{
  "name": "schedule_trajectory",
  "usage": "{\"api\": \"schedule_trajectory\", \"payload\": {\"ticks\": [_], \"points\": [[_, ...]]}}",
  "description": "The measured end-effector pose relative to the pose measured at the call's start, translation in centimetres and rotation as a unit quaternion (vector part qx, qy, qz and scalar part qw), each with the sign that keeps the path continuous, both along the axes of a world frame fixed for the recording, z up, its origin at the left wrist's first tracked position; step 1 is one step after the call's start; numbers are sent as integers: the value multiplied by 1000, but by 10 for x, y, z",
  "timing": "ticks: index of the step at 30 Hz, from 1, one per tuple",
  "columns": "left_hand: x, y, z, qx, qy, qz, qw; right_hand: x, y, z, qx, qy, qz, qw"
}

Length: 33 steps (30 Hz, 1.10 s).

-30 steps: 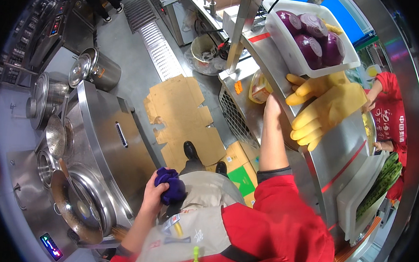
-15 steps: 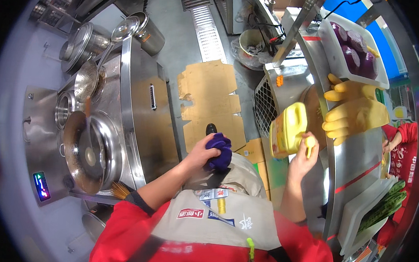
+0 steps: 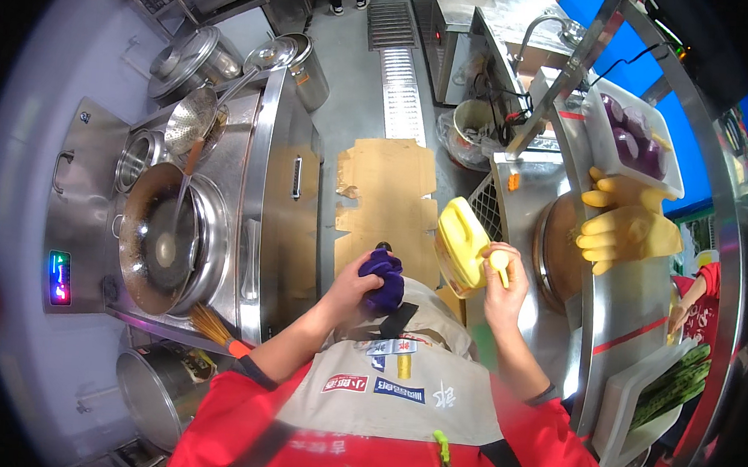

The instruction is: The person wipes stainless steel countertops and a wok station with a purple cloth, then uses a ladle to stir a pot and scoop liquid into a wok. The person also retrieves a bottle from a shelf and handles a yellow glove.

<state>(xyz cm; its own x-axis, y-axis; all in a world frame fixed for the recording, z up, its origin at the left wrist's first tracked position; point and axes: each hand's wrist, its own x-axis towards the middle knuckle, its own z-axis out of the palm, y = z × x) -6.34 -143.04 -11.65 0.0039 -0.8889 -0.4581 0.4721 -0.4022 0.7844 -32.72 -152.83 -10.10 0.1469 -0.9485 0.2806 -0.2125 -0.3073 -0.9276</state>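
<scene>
In front of my waist, my left hand [image 3: 355,289] is closed around a bunched purple cloth [image 3: 384,279]. My right hand [image 3: 507,295] holds a yellow plastic jug [image 3: 461,246] with a moulded handle, its body tilted to the left of my fingers. A small round yellow piece [image 3: 499,261], like a cap, shows at my fingertips; whether it is fixed to the jug I cannot tell. Cloth and jug are apart, both above the cardboard.
A wok [image 3: 154,254] with a ladle and a skimmer [image 3: 194,120] sit on the left steel stove. Flattened cardboard [image 3: 386,183] lies on the floor. To the right are a round chopping board [image 3: 557,253], yellow gloves [image 3: 626,236], a bin of purple vegetables [image 3: 598,144] and another person's arm [image 3: 694,300].
My right hand and the jug have moved left, closer to my left hand. The view has shifted, showing more of the stove side. The purple cloth stays in my left hand.
</scene>
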Motion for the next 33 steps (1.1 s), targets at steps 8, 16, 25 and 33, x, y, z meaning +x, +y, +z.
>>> {"api": "schedule_trajectory", "payload": {"ticks": [8,16,25,33], "points": [[11,-11,-14,-46,-92,-17,995,32,-19,27,-41,-9,72,996],[49,20,-8,-44,-147,55,987,86,-63,50,21,83,336,938],[140,67,82,-188,-363,103,907,238,-114,116,-12,91,714,695],[209,81,115,-201,-333,55,920,416,-138,135,4,133,784,607]]}}
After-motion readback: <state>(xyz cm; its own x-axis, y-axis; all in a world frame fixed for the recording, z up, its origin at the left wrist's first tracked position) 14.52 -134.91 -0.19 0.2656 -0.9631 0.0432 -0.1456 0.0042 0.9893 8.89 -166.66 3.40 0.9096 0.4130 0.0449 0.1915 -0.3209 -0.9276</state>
